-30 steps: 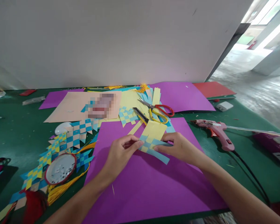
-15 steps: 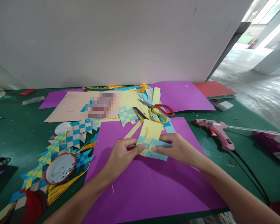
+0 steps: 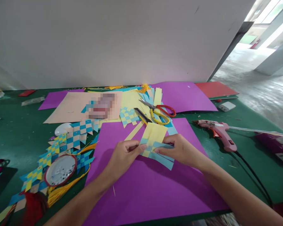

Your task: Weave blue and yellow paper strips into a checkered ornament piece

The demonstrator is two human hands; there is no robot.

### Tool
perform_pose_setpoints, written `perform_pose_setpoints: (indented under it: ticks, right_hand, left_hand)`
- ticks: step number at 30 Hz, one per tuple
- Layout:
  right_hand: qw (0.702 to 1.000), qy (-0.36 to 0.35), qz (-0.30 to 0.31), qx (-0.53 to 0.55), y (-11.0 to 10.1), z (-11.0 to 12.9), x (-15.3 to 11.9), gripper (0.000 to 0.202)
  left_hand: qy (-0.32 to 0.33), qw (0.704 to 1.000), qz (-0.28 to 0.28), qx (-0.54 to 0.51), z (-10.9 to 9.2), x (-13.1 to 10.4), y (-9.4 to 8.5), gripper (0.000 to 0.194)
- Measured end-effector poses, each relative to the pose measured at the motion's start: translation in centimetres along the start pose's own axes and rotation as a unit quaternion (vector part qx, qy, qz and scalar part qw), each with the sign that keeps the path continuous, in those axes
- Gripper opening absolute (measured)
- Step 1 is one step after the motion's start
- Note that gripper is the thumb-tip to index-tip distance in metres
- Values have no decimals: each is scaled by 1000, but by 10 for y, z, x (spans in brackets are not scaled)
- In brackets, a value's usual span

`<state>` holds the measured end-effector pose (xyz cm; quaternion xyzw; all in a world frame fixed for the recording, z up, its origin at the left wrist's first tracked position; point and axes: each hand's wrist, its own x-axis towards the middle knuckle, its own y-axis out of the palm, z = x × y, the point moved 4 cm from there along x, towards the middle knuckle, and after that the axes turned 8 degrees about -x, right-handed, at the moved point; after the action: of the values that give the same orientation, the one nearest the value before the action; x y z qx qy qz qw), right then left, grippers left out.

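Note:
Both hands hold a small weave of yellow and light-blue paper strips [image 3: 157, 133] above a purple sheet [image 3: 141, 191]. My left hand [image 3: 126, 153] pinches its left edge, thumb on top. My right hand [image 3: 179, 147] grips the right side, where blue strip ends stick out; its thumb presses near the checkered middle. The yellow ends point away from me. Just beyond the weave lie a black-bladed cutter [image 3: 142, 115] and scissors [image 3: 160, 112] with red and yellow handles. A finished blue-and-yellow woven piece [image 3: 129, 116] rests left of the cutter.
On the right lies a pink hot glue gun [image 3: 218, 131] with its cord trailing forward. At left, several woven paper fish [image 3: 76, 135] surround a round dish [image 3: 61, 170] of small googly eyes, beside a yellow tassel [image 3: 68, 188]. A white wall [image 3: 108, 44] rises behind the table.
The weave has shifted slightly right and toward me. Its lower blue strip end now angles further down and away from the upper one. Both hands keep their grip.

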<state>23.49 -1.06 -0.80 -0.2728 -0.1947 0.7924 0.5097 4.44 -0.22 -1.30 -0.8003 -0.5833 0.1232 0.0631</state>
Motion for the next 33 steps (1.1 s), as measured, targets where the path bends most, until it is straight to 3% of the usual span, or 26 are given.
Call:
perform_pose_setpoints:
  ticks: [6, 10, 20, 33]
  right_hand:
    - [1000, 2, 20, 1, 0, -4, 1, 35]
    - [999, -1, 35, -8, 2, -1, -1, 34]
    - [999, -6, 28, -16, 1, 2, 0, 37]
    - [999, -3, 34, 2, 0, 0, 0, 38]
  left_hand:
    - [15, 1000, 12, 8, -3, 0, 0, 41]
    - [10, 1000, -11, -16, -3, -2, 0, 33]
    - [34, 999, -25, 1, -6, -5, -3, 34]
    - [16, 998, -48, -21, -7, -4, -8, 29]
